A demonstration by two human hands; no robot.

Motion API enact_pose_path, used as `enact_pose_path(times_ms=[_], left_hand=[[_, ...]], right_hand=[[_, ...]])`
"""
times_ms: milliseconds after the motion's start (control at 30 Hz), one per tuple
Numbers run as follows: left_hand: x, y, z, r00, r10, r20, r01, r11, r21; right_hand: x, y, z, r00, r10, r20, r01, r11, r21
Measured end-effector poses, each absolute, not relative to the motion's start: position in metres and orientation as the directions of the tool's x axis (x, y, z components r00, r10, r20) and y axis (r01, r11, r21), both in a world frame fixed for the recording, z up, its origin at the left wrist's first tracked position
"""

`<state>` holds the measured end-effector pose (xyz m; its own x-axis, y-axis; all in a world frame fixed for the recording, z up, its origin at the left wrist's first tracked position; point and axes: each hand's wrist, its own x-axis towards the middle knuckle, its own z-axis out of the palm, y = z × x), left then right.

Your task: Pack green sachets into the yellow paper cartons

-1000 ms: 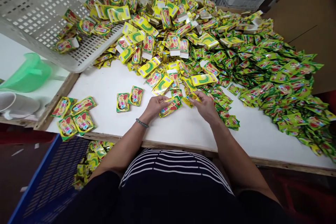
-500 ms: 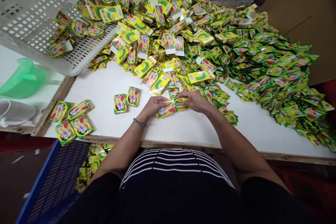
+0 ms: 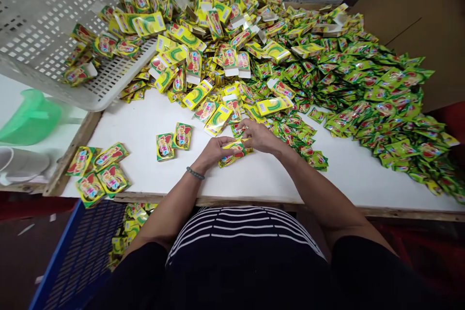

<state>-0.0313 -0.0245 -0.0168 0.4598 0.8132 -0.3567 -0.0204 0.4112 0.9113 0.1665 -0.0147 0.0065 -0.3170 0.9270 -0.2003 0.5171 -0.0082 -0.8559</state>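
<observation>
My left hand (image 3: 213, 152) grips a small yellow-and-green printed box (image 3: 231, 154), thumb along its near face, just above the white tabletop. At the box's right end are the bent fingers of my right hand (image 3: 257, 136), closed against it; they partly hide that end. Close behind my hands lie loose yellow boxes (image 3: 219, 119), some with white end flaps open. Small green foil packets (image 3: 294, 131) are scattered right of my right hand. Two closed boxes (image 3: 173, 142) lie left of my left hand.
A large heap of green packets (image 3: 385, 82) covers the right side. A tilted white perforated basket (image 3: 105, 99) stands at left, holding several boxes. More closed boxes (image 3: 113, 179) lie by the wooden edge, near a green scoop (image 3: 32, 116) and white mug (image 3: 22, 164). Below is a blue crate (image 3: 69, 252).
The yellow piece between my right fingers at the box's end no longer shows. My right hand has shifted slightly left and up, and the box sits more tilted. The camera view has shifted slightly.
</observation>
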Motion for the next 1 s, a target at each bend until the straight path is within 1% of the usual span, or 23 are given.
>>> enact_pose_path(times_ms=[67,133,167,233,300,367,467,533,567,600,667,700,733,800,900,967,1000], left_hand=[[-0.029,-0.025,-0.016,0.423,0.817,-0.392,-0.087,0.468,0.880],[-0.028,-0.025,-0.016,0.378,0.819,-0.432,-0.150,0.514,0.844],[-0.027,-0.025,-0.016,0.367,0.819,-0.441,-0.174,0.526,0.832],[-0.026,-0.026,-0.016,0.376,0.819,-0.434,-0.201,0.529,0.825],[-0.025,-0.027,-0.017,0.388,0.823,-0.415,-0.210,0.517,0.830],[-0.024,-0.028,-0.018,0.382,0.829,-0.408,-0.210,0.508,0.836],[-0.023,-0.030,-0.019,0.378,0.834,-0.401,-0.217,0.501,0.838],[-0.022,-0.031,-0.018,0.371,0.847,-0.382,-0.238,0.484,0.842],[-0.021,-0.031,-0.017,0.353,0.861,-0.366,-0.251,0.464,0.850],[-0.021,-0.031,-0.017,0.320,0.882,-0.345,-0.265,0.433,0.861],[-0.020,-0.031,-0.015,0.243,0.927,-0.287,-0.302,0.353,0.886],[-0.020,-0.032,-0.015,0.216,0.943,-0.253,-0.322,0.314,0.893],[-0.020,-0.032,-0.014,0.208,0.953,-0.220,-0.339,0.281,0.898],[-0.021,-0.033,-0.013,0.265,0.948,-0.174,-0.335,0.260,0.906],[-0.023,-0.036,-0.010,0.389,0.910,-0.143,-0.231,0.247,0.941],[-0.024,-0.037,-0.009,0.415,0.900,-0.135,-0.198,0.234,0.952],[-0.024,-0.037,-0.008,0.410,0.902,-0.134,-0.210,0.236,0.949]], right_hand=[[0.168,-0.017,0.004,-0.253,0.960,-0.122,0.357,-0.025,-0.934],[0.170,-0.021,0.001,-0.149,0.987,-0.062,0.256,-0.022,-0.966],[0.169,-0.024,0.000,-0.100,0.994,-0.046,0.245,-0.020,-0.969],[0.166,-0.030,-0.001,-0.054,0.998,-0.030,0.287,-0.013,-0.958],[0.159,-0.037,0.000,-0.077,0.997,-0.023,0.340,0.005,-0.940],[0.153,-0.041,0.001,-0.127,0.991,-0.034,0.355,0.013,-0.935],[0.148,-0.042,0.002,-0.210,0.975,-0.075,0.295,-0.010,-0.955],[0.148,-0.041,0.001,-0.203,0.978,-0.044,0.226,0.003,-0.974],[0.148,-0.040,0.000,-0.141,0.990,0.005,0.199,0.033,-0.980],[0.148,-0.040,-0.001,-0.040,0.997,0.070,0.191,0.077,-0.979],[0.148,-0.041,-0.005,0.170,0.967,0.191,0.234,0.149,-0.961],[0.147,-0.042,-0.008,0.228,0.949,0.217,0.256,0.156,-0.954],[0.146,-0.044,-0.012,0.240,0.948,0.208,0.258,0.144,-0.955],[0.142,-0.049,-0.020,0.179,0.975,0.128,0.210,0.089,-0.974],[0.137,-0.055,-0.027,0.096,0.995,0.031,0.166,0.015,-0.986],[0.136,-0.056,-0.029,0.105,0.994,-0.003,0.142,-0.018,-0.990],[0.136,-0.056,-0.028,0.127,0.992,-0.015,0.117,-0.030,-0.993]])
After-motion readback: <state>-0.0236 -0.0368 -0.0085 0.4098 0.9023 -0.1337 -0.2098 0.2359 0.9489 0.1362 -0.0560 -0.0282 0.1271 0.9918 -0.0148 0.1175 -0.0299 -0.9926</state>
